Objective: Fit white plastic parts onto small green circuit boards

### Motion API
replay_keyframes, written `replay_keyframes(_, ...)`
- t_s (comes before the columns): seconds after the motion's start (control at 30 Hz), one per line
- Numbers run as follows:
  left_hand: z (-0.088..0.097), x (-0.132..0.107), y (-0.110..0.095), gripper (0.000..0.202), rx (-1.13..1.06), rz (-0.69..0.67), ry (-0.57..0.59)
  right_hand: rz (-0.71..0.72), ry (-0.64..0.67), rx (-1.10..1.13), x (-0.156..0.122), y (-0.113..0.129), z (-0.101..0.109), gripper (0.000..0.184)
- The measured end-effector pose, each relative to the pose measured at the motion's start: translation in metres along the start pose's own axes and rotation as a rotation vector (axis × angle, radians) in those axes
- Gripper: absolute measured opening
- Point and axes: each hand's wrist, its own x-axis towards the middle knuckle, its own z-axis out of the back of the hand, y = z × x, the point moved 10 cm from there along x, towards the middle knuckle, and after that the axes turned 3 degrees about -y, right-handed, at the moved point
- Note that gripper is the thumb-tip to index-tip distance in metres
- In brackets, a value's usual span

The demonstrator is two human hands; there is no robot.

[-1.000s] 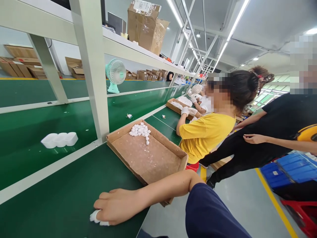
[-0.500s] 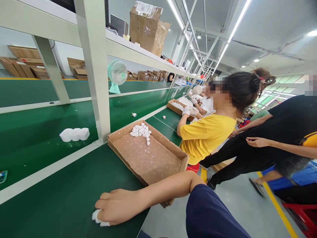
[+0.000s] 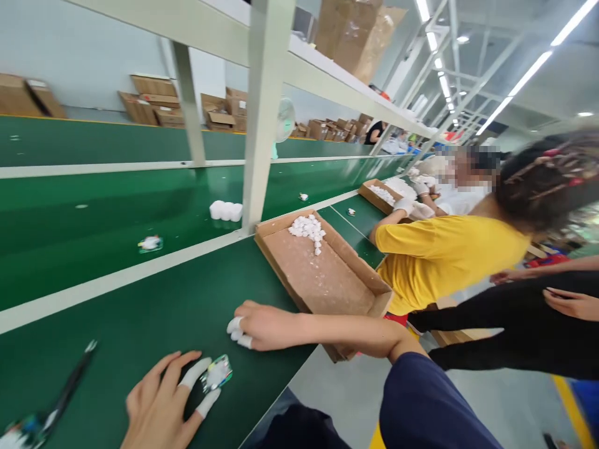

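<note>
Head view: my left hand pinches the circuit board between thumb and index, over the bench. Right hand curled beside the tray; contents, can't tell. Risk: shallow pinch, smooth finger cots; board could slip.

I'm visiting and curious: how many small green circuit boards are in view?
5 small green circuit boards visible: one in the left hand, one cut off at bottom left, two beyond the long pale rail, one past the near brown cardboard tray. More may be hidden.
</note>
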Motion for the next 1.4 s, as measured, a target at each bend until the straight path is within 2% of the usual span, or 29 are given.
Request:
replay_keyframes(0.17, 0.013, 0.0, -0.02, 0.026, -0.041, 0.015, 0.014, -0.162, -0.302, 0.351, -0.016, 0.004, 0.06, 0.023)
replay_keyframes(0.27, 0.015, -0.003, -0.024, 0.033, -0.115, 0.045, 0.049, -0.274, -0.369, 0.431, -0.036, 0.011, 0.071, 0.021)
replay_keyframes(0.33, 0.014, -0.004, -0.025, 0.036, -0.174, 0.068, 0.063, -0.315, -0.383, 0.429, -0.047, 0.018, 0.065, 0.017)
replay_keyframes(0.43, 0.009, -0.005, -0.027, 0.035, -0.234, 0.08, 0.08, -0.305, -0.37, 0.39, -0.052, 0.032, 0.041, 0.012)
replay_keyframes(0.6, 0.004, -0.006, -0.034, 0.028, -0.259, 0.062, 0.098, -0.316, -0.331, 0.313, -0.043, 0.042, -0.011, 0.013)
replay_keyframes(0.7, 0.004, -0.007, -0.035, 0.024, -0.267, 0.061, 0.102, -0.321, -0.261, 0.26, -0.036, 0.046, -0.03, 0.014)
replay_keyframes(0.87, 0.003, -0.008, -0.035, 0.023, -0.258, 0.052, 0.108, -0.335, -0.171, 0.253, -0.034, 0.05, -0.034, 0.021)
replay_keyframes(1.0, 0.003, -0.008, -0.035, 0.027, -0.245, 0.042, 0.107, -0.557, -0.113, 0.425, -0.037, 0.024, -0.047, 0.027)
replay_keyframes(1.1, 0.004, -0.008, -0.037, 0.025, -0.247, 0.029, 0.109, -0.661, 0.002, 0.526, -0.035, 0.014, -0.062, 0.034)
replay_keyframes(1.27, 0.005, -0.008, -0.037, 0.017, -0.247, 0.03, 0.121, -0.72, 0.228, 0.305, -0.027, 0.02, -0.069, 0.011)
replay_keyframes(1.4, 0.004, -0.008, -0.038, 0.016, -0.234, 0.024, 0.108, -0.699, 0.26, 0.104, -0.022, 0.026, -0.067, 0.006)
